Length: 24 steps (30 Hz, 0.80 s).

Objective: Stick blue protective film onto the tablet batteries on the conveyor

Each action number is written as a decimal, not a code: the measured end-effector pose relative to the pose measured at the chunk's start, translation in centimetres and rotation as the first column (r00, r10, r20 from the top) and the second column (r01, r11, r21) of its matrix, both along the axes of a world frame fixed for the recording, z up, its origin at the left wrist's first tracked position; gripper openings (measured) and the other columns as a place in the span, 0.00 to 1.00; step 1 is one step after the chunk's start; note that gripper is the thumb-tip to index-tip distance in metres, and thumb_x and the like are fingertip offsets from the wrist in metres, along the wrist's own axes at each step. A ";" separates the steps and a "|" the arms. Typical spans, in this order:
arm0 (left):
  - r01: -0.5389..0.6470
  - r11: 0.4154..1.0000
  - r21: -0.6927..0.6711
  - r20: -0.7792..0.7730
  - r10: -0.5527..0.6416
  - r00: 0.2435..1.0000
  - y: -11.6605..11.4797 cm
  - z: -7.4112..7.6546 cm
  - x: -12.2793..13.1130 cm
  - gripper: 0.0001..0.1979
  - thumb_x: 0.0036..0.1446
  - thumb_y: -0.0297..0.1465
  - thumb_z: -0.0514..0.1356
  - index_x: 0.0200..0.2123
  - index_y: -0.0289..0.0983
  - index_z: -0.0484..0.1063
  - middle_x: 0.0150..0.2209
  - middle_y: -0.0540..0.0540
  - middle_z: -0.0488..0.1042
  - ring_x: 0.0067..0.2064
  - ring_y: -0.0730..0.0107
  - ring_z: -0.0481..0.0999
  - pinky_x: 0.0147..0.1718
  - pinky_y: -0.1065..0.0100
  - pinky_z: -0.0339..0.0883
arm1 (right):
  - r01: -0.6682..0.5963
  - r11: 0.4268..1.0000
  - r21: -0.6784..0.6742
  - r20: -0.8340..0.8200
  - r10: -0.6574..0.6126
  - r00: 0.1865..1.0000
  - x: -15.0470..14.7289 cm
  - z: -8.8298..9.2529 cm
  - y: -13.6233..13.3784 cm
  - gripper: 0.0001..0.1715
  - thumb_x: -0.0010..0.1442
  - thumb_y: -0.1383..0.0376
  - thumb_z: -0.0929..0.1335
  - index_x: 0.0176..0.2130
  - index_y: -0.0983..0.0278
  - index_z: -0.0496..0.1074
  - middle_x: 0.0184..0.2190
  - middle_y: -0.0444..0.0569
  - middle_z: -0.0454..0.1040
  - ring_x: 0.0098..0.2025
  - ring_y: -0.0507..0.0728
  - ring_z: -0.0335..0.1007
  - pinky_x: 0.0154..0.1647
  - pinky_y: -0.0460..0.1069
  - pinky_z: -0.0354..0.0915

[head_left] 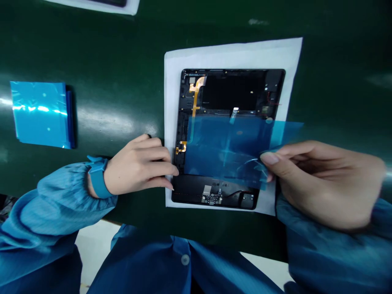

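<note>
An opened black tablet housing (232, 87) lies on a white paper sheet (232, 55), showing an orange flex cable and small boards. A translucent blue film (226, 149) covers its middle. My right hand (318, 183) pinches the film's right edge between thumb and fingers, lifting a curled corner. My left hand (139, 165), fingers pressed together, rests on the tablet's left edge and holds it down. A blue band sits on my left wrist.
A stack of blue film sheets (41, 114) lies at the left on the dark green table (122, 61). Another white sheet (101, 6) with a dark object peeks in at the top edge. The table's front edge runs just below the tablet.
</note>
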State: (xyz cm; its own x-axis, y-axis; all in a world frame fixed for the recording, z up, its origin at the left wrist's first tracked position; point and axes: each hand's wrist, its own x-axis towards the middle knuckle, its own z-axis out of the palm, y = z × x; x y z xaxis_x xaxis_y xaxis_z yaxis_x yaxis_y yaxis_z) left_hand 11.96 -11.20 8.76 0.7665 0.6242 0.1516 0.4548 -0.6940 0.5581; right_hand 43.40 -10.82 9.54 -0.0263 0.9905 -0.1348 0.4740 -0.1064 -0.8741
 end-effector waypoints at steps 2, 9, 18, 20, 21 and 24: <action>-0.002 1.000 0.004 0.004 0.002 1.000 0.0 0.0 0.0 0.13 0.63 0.43 0.64 0.41 0.39 0.77 0.36 0.49 0.78 0.36 0.66 0.69 0.34 0.63 0.55 | -0.009 1.000 0.001 -0.002 0.009 1.000 0.0 -0.1 0.1 0.05 0.54 0.67 0.77 0.30 0.60 0.78 0.19 0.40 0.75 0.17 0.48 0.68 0.19 0.43 0.69; -0.003 1.000 0.011 0.001 0.003 1.000 -0.1 -0.2 -0.1 0.13 0.63 0.43 0.64 0.42 0.40 0.77 0.36 0.50 0.78 0.36 0.66 0.69 0.34 0.64 0.55 | 0.000 1.000 0.001 -0.004 0.000 1.000 0.0 -0.6 0.1 0.05 0.54 0.64 0.78 0.31 0.60 0.79 0.18 0.40 0.75 0.17 0.48 0.68 0.19 0.42 0.68; -0.008 1.000 0.016 0.008 0.008 1.000 -0.2 -0.3 -0.2 0.13 0.63 0.43 0.64 0.42 0.40 0.77 0.36 0.50 0.78 0.36 0.68 0.68 0.34 0.64 0.54 | -0.032 0.999 -0.011 -0.011 0.032 0.999 0.1 -0.7 0.3 0.05 0.55 0.61 0.77 0.31 0.59 0.80 0.18 0.40 0.75 0.17 0.48 0.69 0.20 0.42 0.70; -0.005 1.000 0.014 0.007 0.005 1.000 -0.2 -0.3 -0.2 0.13 0.62 0.43 0.65 0.42 0.40 0.77 0.36 0.50 0.78 0.36 0.68 0.69 0.34 0.64 0.54 | -0.033 0.999 -0.012 -0.019 0.033 0.999 0.1 -0.7 0.3 0.06 0.55 0.61 0.77 0.31 0.60 0.80 0.18 0.40 0.75 0.16 0.49 0.69 0.19 0.42 0.70; -0.003 1.000 0.014 0.006 0.003 1.000 -0.1 -0.3 -0.2 0.13 0.62 0.43 0.65 0.42 0.40 0.77 0.36 0.50 0.78 0.36 0.68 0.69 0.34 0.64 0.54 | -0.033 0.999 -0.014 -0.022 0.032 0.999 0.0 -0.7 0.3 0.06 0.55 0.61 0.77 0.31 0.60 0.80 0.18 0.41 0.75 0.16 0.50 0.69 0.19 0.43 0.70; -0.005 1.000 0.013 0.005 0.005 1.000 -0.2 -0.3 -0.2 0.13 0.62 0.43 0.65 0.42 0.40 0.77 0.36 0.50 0.78 0.36 0.68 0.68 0.34 0.64 0.54 | -0.034 0.999 -0.012 -0.029 0.034 0.999 0.0 -0.7 0.4 0.05 0.54 0.63 0.78 0.31 0.61 0.80 0.18 0.42 0.75 0.16 0.51 0.69 0.18 0.44 0.71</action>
